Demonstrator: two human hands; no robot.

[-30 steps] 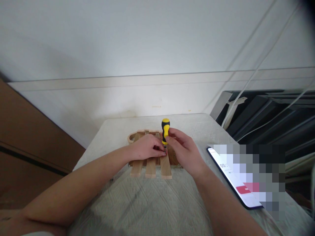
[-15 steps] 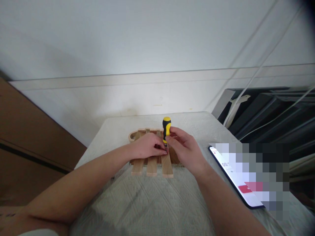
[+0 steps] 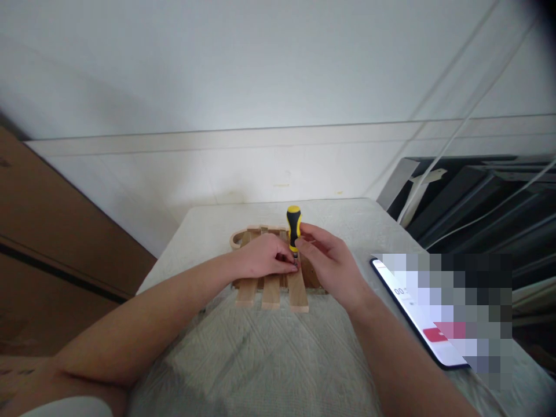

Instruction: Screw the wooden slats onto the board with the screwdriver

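Observation:
A yellow-and-black screwdriver [image 3: 294, 225] stands nearly upright, tip down, over the rightmost of three light wooden slats [image 3: 298, 292]. My right hand [image 3: 326, 260] grips its handle from the right between thumb and fingers. Close around the screwdriver's tip, my left hand [image 3: 266, 256] is closed in a pinch; whatever its fingertips hold is too small and hidden to name. Beneath my hands lies a wooden piece [image 3: 238, 238] with a rounded, looped left end, crossed by the slats. My left hand covers much of its middle.
A pale quilted cloth [image 3: 260, 359] covers the table. To the right lies a phone [image 3: 403, 307] with its screen lit, partly blurred out. Dark panels [image 3: 469, 197] lean beyond the right edge. A white wall [image 3: 243, 168] stands behind, and a brown board [image 3: 56, 231] at left.
The screwdriver handle has turned, showing more black and less yellow on its side. Both hands keep almost the same place; the whole view has shifted slightly.

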